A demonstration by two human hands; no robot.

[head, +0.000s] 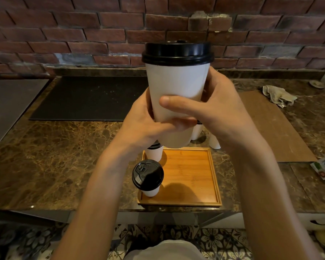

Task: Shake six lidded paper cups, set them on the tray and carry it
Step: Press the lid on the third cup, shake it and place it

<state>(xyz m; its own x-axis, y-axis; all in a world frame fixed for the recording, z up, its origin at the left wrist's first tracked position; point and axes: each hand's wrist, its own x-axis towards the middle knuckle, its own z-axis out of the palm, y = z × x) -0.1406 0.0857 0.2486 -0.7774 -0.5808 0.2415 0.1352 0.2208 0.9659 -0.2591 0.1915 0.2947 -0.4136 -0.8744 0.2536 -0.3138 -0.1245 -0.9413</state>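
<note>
Two bare forearms are reaching up from the bottom edge. The left hand (146, 124) and right hand (219, 109) are both curling fingers and thumbs round a white paper cup with a black plastic lid (176, 81), holding it upright in the air above the far edge of a square wooden tray (191, 175). A near lidded cup (148, 175) and a far lidded cup (155, 152) are standing along the tray's left side. Other white cups (215, 143) are standing on the brown marble counter (54, 156) just beyond, partly hidden.
</note>
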